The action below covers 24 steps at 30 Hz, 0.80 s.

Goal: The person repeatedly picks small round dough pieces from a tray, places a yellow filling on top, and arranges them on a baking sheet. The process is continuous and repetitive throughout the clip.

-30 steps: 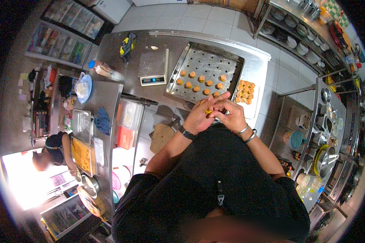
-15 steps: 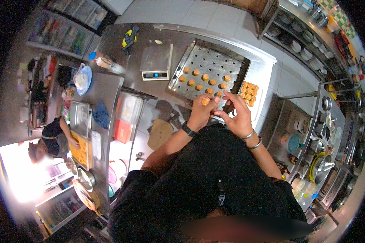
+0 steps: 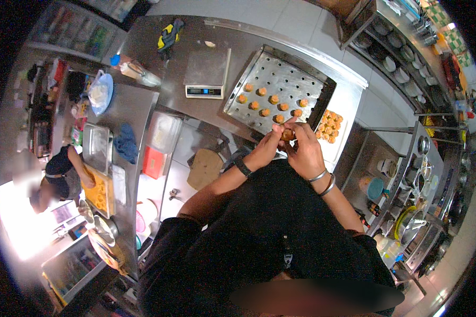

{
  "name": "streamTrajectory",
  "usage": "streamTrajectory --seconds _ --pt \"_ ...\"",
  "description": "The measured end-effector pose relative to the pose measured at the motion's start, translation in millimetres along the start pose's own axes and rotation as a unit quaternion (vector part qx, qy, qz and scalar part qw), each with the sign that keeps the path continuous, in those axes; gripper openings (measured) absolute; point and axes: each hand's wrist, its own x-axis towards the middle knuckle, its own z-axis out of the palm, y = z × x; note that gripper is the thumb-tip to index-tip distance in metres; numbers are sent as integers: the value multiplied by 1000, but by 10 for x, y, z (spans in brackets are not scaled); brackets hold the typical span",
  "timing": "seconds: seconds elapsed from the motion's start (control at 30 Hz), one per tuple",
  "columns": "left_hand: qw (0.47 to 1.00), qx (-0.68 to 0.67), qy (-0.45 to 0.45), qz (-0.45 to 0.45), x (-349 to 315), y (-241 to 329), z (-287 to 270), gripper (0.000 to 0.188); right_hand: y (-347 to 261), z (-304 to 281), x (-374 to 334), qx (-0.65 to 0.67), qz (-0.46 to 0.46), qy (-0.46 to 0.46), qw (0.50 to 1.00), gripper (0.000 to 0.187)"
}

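Observation:
My two hands meet above the near edge of a perforated metal tray [image 3: 280,68]. Between their fingertips is a small round orange-brown food piece [image 3: 287,135], partly covered by the fingers. My left hand [image 3: 268,148] pinches it from the left, wearing a dark band at the wrist. From the right, the curled fingers of my right hand [image 3: 308,152] close around it; two metal bangles sit on that wrist. Several small orange-topped rounds [image 3: 274,99] stand spaced out on the tray. Beside it, more such rounds [image 3: 329,127] are packed close together on a white board [image 3: 350,105].
A flat kitchen scale [image 3: 205,91] stands left of the tray, with black-and-yellow gloves [image 3: 169,37] behind it. Another person's hand [image 3: 90,182] rests at a yellow-filled tray [image 3: 108,195] on the left counter. Shelves of dishes [image 3: 396,53] line the far right.
My hands have drawn together, and the right fingers now close around the small piece. The orange piece seen at my left hand no longer shows there. The whole view has shifted slightly.

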Motion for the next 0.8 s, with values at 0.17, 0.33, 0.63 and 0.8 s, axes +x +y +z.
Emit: streamTrajectory --seconds 0.17,0.33,0.63,0.8 --pt "997 -59 31 -45 166 -325 -179 84 178 174 145 -74 -14 -16 997 42" --pt "987 131 73 -49 206 -317 -342 78 448 320 404 -105 21 -48 993 39" --pt "813 576 -81 22 -150 -261 -333 58 2177 688 1294 -240 -23 -82 967 30" --pt "712 694 -73 78 -199 -182 -311 47 2275 810 1439 -293 -43 -178 938 38"
